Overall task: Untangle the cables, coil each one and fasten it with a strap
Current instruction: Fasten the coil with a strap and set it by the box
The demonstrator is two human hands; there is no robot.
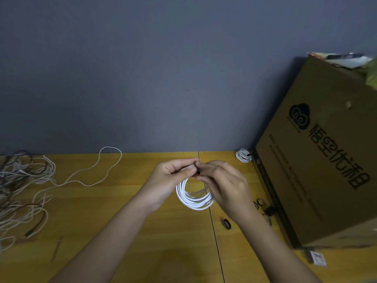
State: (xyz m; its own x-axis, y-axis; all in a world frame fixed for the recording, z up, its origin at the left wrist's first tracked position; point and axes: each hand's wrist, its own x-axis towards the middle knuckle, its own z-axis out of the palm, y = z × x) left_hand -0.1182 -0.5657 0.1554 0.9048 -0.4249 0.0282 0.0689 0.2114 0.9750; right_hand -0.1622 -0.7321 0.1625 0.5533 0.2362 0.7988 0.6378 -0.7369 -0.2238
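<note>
Wall (142,78): plain, matte grey-blue, filling the upper half of the view behind the desk. Table (126,221): yellow-brown wood grain, two panels meeting at a dark seam (212,217), butted against the wall. Cardboard box (318,160): large, brown, black printed logo and characters, standing on the table's right side; lighting dim and even.

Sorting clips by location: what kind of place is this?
Probably an office or storeroom desk, though I can't be sure: a wooden table against a plain grey wall, a large printed cardboard box, and a pile of tangled cables.
</note>
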